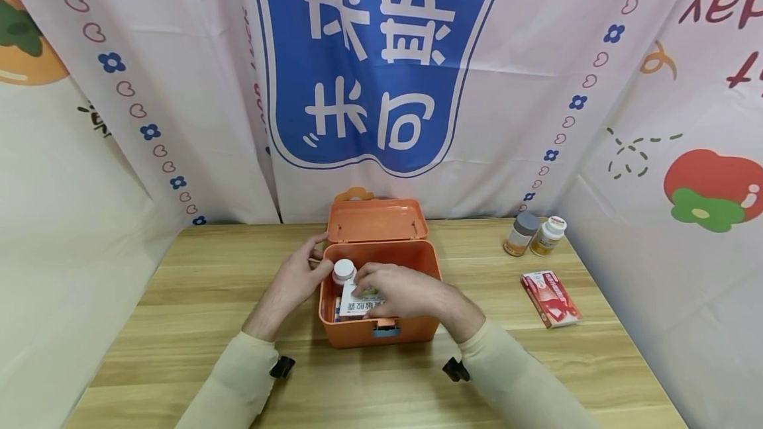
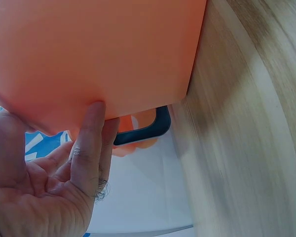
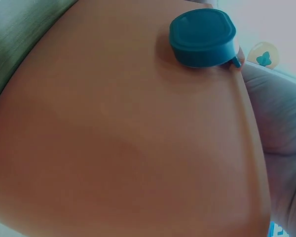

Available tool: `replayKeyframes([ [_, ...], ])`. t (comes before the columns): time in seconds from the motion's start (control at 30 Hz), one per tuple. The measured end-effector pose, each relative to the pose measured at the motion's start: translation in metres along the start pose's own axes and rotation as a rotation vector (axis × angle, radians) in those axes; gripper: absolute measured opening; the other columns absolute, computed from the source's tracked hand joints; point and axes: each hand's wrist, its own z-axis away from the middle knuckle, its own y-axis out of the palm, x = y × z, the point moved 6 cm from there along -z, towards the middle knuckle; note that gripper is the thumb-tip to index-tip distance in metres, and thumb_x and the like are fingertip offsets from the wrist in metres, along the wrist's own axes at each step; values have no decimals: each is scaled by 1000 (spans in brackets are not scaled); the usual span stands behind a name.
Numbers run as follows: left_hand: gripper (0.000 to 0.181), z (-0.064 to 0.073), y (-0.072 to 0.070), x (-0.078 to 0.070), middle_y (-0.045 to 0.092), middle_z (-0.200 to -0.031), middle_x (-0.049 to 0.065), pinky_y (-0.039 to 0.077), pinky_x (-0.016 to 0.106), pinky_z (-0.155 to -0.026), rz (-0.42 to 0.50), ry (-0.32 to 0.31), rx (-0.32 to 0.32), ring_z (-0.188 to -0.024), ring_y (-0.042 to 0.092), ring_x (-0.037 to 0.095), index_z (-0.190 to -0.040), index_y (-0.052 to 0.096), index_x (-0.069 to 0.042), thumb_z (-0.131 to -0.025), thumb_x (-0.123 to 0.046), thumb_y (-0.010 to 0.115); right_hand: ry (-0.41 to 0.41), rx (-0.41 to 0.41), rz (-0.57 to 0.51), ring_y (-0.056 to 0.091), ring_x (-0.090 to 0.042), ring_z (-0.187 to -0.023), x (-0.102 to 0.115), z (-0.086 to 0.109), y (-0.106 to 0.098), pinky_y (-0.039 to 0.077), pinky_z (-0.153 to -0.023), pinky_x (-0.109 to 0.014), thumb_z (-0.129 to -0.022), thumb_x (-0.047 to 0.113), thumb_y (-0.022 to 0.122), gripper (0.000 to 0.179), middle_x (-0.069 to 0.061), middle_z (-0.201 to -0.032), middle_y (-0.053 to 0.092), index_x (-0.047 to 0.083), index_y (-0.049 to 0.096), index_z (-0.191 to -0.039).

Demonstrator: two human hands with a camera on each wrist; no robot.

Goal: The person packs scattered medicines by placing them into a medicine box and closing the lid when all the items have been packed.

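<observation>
Inside the open orange box (image 1: pixel 369 335) on the counter (image 1: pixel 208 303), grips a white rectangular carton (image 1: pixel 355 304), printed with dark Chinese characters and a green patch, just beside a white-capped bottle (image 1: pixel 344 269), between narrowly set fingers and thumb of the right hand (image 1: pixel 405 288). Pinches the box's left rim with the left hand's (image 1: pixel 296 277) fingers.

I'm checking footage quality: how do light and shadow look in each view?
Head: fairly even light, orange box clear; left wrist: soft shadow across the wooden table; right wrist: dimmer, blue latch shadowing the box, upper-right background pale.
</observation>
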Motion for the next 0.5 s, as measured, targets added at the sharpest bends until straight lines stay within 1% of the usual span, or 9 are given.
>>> replayKeyframes([
  [0.17, 73, 0, -1, -1, 76, -146, 26, 66, 55, -110, 0, 6, -5, -133, 78, 40, -181, 44, -11, -110, -21, 59, -25, 28, -2, 69, -23, -146, 1, -3, 3, 55, -132, -42, -105, 19, 90, 34, -4, -154, 75, 12, 86, -139],
  [0.27, 72, 1, -1, -1, 76, -146, 25, 66, 54, -109, -1, 9, -6, -133, 78, 40, -180, 44, -11, -111, -21, 59, -40, 44, 4, 70, -22, -145, 2, -6, 5, 55, -132, -40, -106, 18, 90, 33, -3, -153, 76, 13, 87, -138],
  [0.5, 71, 1, 0, -2, 77, -145, 25, 66, 55, -109, 7, 12, -4, -133, 78, 40, -179, 46, -11, -110, -21, 61, -54, 78, -27, 72, -20, -143, 2, -13, 10, 57, -128, -35, -106, 14, 88, 31, -3, -150, 78, 12, 87, -137],
])
